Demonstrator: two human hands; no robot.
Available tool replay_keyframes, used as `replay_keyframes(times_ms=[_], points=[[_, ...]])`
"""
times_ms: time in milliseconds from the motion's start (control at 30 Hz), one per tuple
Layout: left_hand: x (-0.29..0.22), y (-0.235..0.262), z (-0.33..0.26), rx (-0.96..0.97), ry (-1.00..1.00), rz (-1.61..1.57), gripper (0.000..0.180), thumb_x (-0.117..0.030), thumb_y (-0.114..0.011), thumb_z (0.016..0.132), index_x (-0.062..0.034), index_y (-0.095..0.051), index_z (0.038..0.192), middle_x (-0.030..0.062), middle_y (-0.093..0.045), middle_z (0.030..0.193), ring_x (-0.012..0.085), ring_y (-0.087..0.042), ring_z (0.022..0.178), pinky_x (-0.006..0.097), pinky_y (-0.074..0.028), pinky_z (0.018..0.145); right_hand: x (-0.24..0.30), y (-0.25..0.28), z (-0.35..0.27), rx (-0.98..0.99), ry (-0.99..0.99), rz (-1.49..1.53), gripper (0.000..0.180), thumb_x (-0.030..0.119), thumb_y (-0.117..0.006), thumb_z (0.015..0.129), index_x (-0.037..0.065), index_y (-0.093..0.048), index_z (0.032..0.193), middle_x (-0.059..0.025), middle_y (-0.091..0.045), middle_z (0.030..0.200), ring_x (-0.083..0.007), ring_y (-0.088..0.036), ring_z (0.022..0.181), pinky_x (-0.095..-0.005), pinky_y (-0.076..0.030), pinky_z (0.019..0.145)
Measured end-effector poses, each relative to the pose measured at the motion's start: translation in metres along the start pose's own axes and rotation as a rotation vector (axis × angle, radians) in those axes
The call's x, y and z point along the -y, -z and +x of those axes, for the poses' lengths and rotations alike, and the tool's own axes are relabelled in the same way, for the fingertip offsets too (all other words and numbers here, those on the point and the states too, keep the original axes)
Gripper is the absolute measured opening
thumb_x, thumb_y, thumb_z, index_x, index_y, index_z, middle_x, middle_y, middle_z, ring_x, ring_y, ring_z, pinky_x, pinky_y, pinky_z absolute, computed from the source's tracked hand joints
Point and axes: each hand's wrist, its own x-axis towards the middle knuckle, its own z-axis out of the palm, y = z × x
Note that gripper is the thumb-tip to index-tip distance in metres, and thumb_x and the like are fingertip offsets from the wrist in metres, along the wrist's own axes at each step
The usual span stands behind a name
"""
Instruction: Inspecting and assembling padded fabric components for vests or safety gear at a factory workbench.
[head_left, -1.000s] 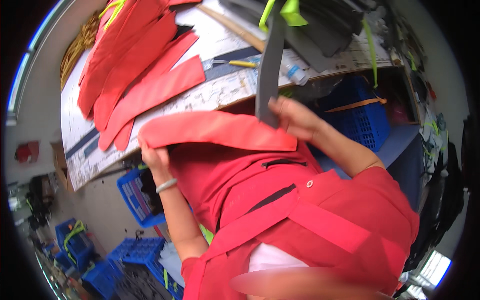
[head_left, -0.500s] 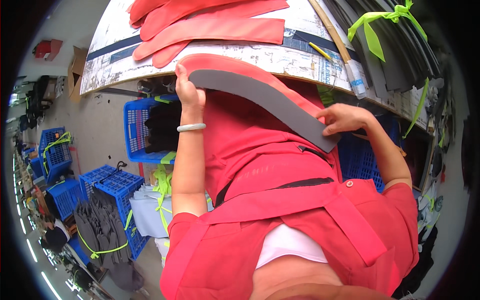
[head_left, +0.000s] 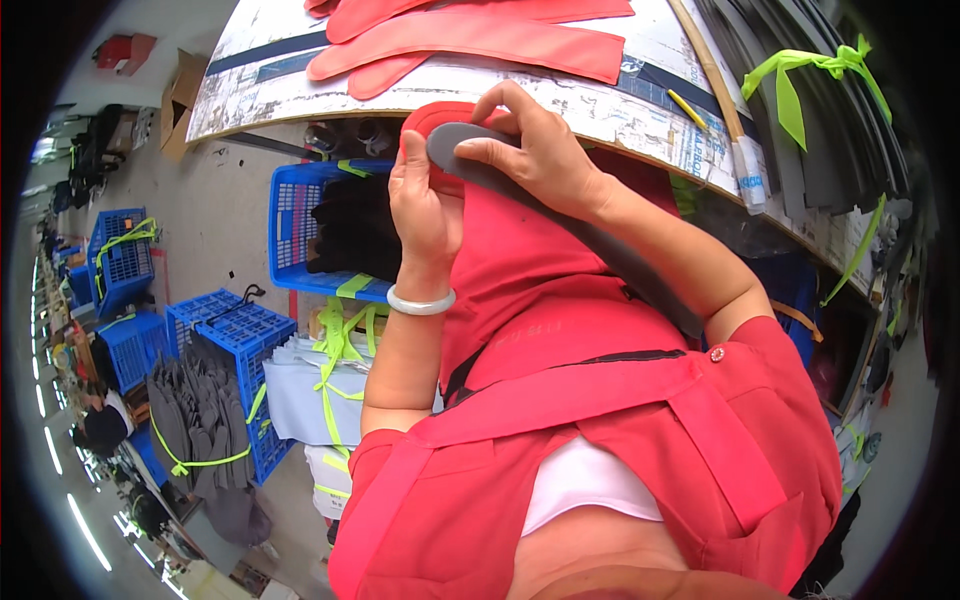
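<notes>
A long grey curved strip, foam-like in look, slants across my lap from its rounded far end toward my right side. Coral-red curved cover shows around that rounded end. My left hand grips the cover's left edge, thumb up and fingers behind. My right hand has come to the same end, its thumb flat on the grey strip and its fingers bent over the red cover. My right forearm hides part of the strip's length. Similar coral-red pieces lie in a loose pile on the worktable.
The white, worn worktable has its near edge just beyond my hands. On it are a yellow pen, a wooden stick and a tied stack of dark strips. Blue crates and tied bundles stand at left.
My right hand has moved from the strip's near right end to the rounded far end, beside my left hand. The view has shifted slightly, and the strip now slopes under my right forearm.
</notes>
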Motion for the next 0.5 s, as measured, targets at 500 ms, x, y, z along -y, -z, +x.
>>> replay_keyframes(times_ms=[500], points=[[0.002, -0.005, -0.02, 0.013, -0.004, 0.099, 0.048, -0.035, -0.035, 0.104, 0.0024, -0.045, 0.132, 0.0148, -0.055, 0.125, 0.0242, -0.055, 0.114, 0.037, -0.043, 0.1, -0.01, -0.011, -0.005, -0.114, 0.23, -0.101, 0.037, 0.024, -0.076, 0.081, 0.004, -0.05, 0.096, -0.0151, -0.065, 0.073, -0.0278, -0.068, 0.069, -0.0311, -0.051, 0.059]])
